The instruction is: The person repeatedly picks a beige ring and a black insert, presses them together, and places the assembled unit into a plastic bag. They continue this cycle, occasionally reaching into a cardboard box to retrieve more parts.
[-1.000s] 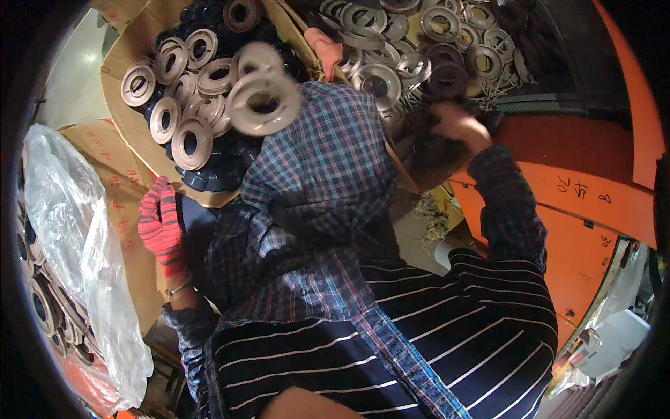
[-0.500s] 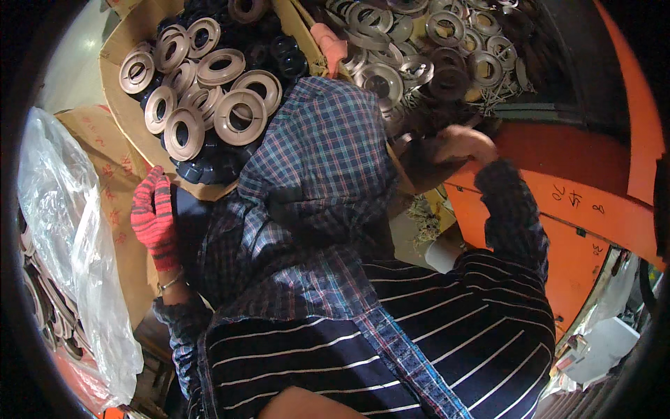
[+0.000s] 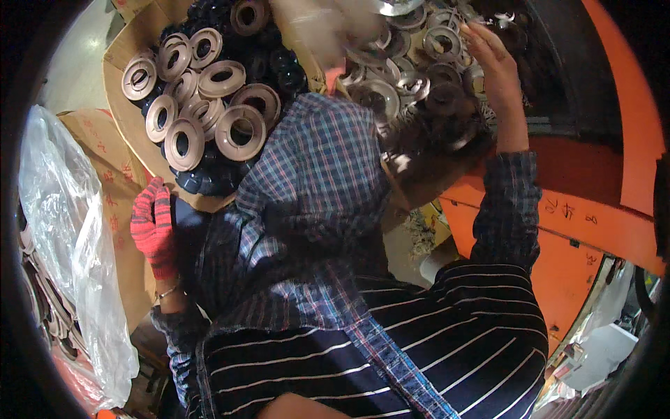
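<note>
The bare right hand (image 3: 494,64) is raised, fingers extended, released, near loose rings (image 3: 417,87) right of the cardboard box (image 3: 115,77). The gloved left hand (image 3: 151,227) is found by the box's near edge; its grip cannot be determined. Inside the box, beige rings (image 3: 208,86) are heaped on dark pieces (image 3: 209,180).

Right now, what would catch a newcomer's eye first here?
Probably the bright red-and-black striped glove on the left hand, just below the cardboard box at upper left. In that box, pale brown rings lie over dark round parts. A blurred pale shape shows at top centre, left of the bare right hand.
</note>
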{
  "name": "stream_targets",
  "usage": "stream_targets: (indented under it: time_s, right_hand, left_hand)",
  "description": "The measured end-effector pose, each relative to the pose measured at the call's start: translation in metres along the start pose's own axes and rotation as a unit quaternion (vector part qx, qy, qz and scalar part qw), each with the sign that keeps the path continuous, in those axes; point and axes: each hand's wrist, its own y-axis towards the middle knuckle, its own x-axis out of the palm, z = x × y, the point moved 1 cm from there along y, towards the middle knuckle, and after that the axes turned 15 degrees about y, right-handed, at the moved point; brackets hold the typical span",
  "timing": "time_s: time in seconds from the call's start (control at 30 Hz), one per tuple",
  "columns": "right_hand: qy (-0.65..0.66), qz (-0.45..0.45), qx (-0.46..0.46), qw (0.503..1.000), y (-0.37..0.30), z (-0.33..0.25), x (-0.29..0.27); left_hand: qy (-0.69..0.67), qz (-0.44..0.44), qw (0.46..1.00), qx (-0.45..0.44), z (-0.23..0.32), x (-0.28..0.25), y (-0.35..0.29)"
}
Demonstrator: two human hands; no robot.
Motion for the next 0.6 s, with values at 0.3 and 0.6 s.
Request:
stream_targets:
  time_s: [0.3,0.6]
  right_hand:
    - [-0.460,-0.138,0.201,0.854,0.012,0.256,-0.109]
    - [-0.389,-0.135,0.356,0.839,-0.014,0.283,-0.108]
  left_hand:
    - [0.030,-0.012,0.999,-0.034,-0.001,0.001,0.002]
    - [0.071,-0.017,0.997,-0.037,0.005,0.003,0.007]
